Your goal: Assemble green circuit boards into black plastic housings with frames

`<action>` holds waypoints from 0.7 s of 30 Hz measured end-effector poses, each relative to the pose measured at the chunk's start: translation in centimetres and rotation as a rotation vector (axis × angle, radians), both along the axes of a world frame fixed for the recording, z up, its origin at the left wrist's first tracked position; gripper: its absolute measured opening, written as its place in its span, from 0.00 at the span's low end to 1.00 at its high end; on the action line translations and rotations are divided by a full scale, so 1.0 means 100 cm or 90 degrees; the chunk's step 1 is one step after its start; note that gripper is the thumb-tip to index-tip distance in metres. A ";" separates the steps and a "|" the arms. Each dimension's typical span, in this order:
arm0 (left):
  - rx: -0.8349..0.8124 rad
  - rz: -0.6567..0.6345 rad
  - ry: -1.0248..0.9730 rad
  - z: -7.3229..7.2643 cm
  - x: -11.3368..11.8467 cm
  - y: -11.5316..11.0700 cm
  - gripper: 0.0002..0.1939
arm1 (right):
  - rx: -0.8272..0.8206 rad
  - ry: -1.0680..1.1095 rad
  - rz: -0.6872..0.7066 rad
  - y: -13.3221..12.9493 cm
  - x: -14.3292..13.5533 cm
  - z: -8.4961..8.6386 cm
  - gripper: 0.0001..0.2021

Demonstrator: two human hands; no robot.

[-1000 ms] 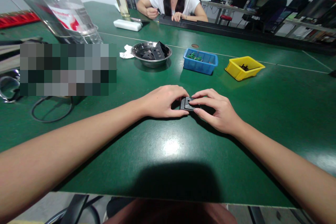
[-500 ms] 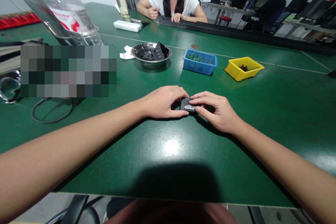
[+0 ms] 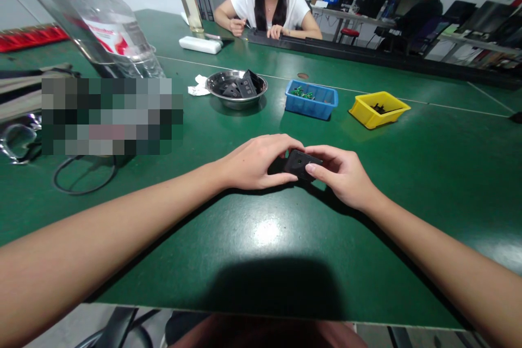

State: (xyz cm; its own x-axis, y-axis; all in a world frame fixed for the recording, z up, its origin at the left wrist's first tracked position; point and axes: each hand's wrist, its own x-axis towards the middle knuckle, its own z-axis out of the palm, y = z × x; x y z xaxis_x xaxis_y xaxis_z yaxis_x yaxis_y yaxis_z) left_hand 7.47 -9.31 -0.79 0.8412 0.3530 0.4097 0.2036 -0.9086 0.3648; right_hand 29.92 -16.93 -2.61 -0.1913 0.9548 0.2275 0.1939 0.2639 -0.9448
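Note:
A small black box-like part [image 3: 299, 161] is held between both hands, low over the green table [image 3: 228, 239]. My left hand [image 3: 261, 160] grips its left end, thumb below and fingers above. From the right, my right hand [image 3: 345, 174] pinches the part, thumb on its upper face and fingers along the far side. Beyond the hands stand a metal bowl [image 3: 236, 102] with black parts, one lettered, a blue bin [image 3: 310, 106] holding small green pieces, and a yellow bin [image 3: 373, 118] with small dark pieces.
Bottles [image 3: 118, 32] stand at the far left, near a cable loop [image 3: 84, 175]. White tissue [image 3: 199, 86] lies beside the bowl. A white case [image 3: 199, 44] is farther back. Across the table sits a person [image 3: 267, 11] behind a long black strip [image 3: 367, 54].
The black part has been turned or tilted, so a plain dark face with a hole now shows instead of a greyish label-like area. My right thumb has moved onto that face.

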 end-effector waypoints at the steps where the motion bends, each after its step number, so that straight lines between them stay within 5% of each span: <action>1: -0.015 0.014 -0.004 0.000 0.000 0.000 0.25 | 0.006 0.007 -0.006 0.000 0.000 0.000 0.18; 10: -0.054 0.011 0.010 -0.001 0.002 0.002 0.18 | 0.015 0.031 0.003 -0.002 0.000 -0.001 0.22; 21: -0.135 0.000 -0.042 0.002 0.002 -0.001 0.20 | -0.018 0.017 0.029 -0.002 0.000 0.003 0.20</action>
State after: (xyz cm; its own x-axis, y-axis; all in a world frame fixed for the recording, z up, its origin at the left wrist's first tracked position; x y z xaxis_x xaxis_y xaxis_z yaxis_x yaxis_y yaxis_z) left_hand 7.72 -9.44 -0.62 0.8152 0.4369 0.3801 0.1728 -0.8100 0.5604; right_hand 29.96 -17.11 -2.30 -0.2285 0.9515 0.2058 0.1563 0.2445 -0.9570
